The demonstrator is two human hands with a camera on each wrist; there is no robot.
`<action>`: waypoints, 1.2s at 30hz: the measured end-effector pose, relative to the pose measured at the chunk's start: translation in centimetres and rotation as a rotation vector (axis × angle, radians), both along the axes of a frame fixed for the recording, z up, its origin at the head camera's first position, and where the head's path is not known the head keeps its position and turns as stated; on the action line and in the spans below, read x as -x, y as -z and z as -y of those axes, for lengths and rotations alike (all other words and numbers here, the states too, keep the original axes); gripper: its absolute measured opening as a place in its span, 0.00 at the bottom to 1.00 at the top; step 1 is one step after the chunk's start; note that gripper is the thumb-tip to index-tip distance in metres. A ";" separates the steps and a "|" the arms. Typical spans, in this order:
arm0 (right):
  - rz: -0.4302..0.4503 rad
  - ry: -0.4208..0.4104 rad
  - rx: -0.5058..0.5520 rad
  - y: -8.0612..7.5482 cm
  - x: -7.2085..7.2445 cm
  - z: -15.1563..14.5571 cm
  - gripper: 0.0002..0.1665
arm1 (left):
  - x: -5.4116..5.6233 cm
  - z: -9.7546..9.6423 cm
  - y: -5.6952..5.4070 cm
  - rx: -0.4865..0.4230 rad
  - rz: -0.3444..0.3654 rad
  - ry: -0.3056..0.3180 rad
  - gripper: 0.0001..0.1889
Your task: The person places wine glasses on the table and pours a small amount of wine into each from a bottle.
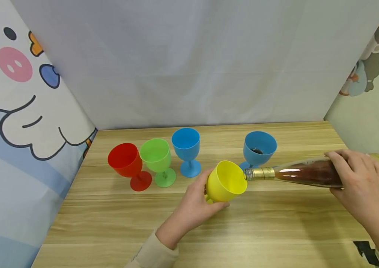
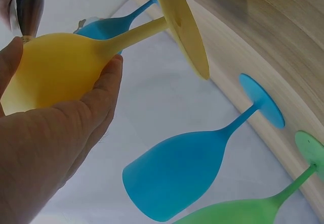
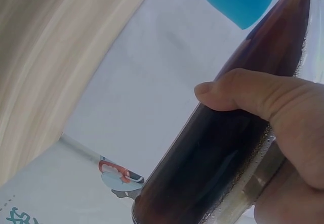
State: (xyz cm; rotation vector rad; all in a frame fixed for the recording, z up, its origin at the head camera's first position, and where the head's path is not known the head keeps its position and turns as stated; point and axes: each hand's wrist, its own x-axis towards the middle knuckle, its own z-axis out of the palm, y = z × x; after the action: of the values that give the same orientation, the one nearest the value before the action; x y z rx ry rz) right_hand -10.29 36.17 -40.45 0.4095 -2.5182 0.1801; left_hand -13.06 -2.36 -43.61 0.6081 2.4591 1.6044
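Note:
My left hand (image 1: 197, 203) grips a yellow plastic goblet (image 1: 221, 188) by its bowl and holds it up, tilted to the right. In the left wrist view its stem and round foot (image 2: 190, 37) show clear of the table. The inside that shows in the head view is plain yellow. My right hand (image 1: 360, 182) is wrapped round a glass bottle (image 1: 310, 173) of dark red-brown liquid, lying almost level in the air. The bottle's mouth is right at the goblet's rim. The right wrist view shows the thumb across the bottle (image 3: 202, 148).
Behind the bottle's neck stands a blue goblet (image 1: 259, 143) with some dark liquid inside. To the left stand another blue goblet (image 1: 187, 149), a green one (image 1: 156, 156) and a red one (image 1: 125, 162). A grey-white cloth wall (image 1: 202, 74) closes off the wooden table's (image 1: 115, 227) back.

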 end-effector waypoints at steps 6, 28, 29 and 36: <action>-0.001 -0.010 -0.007 -0.1 0.0 0.0 0.67 | 0.0 0.1 0.1 -0.002 0.003 0.002 0.44; 0.000 -0.011 -0.013 -0.5 -0.2 0.1 0.67 | 0.0 0.2 0.3 -0.003 0.000 0.010 0.44; 0.003 -0.009 -0.013 -0.5 -0.2 0.1 0.67 | 0.0 0.2 0.3 -0.004 0.002 0.012 0.44; 0.018 0.001 -0.024 -0.5 -0.3 0.2 0.67 | -0.1 0.2 0.2 0.011 0.027 0.005 0.43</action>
State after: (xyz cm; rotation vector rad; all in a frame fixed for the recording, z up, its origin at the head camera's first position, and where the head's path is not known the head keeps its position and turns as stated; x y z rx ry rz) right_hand -10.02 35.99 -39.94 0.4186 -2.5408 0.1538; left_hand -12.93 -2.60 -43.79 0.5870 2.4439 1.5854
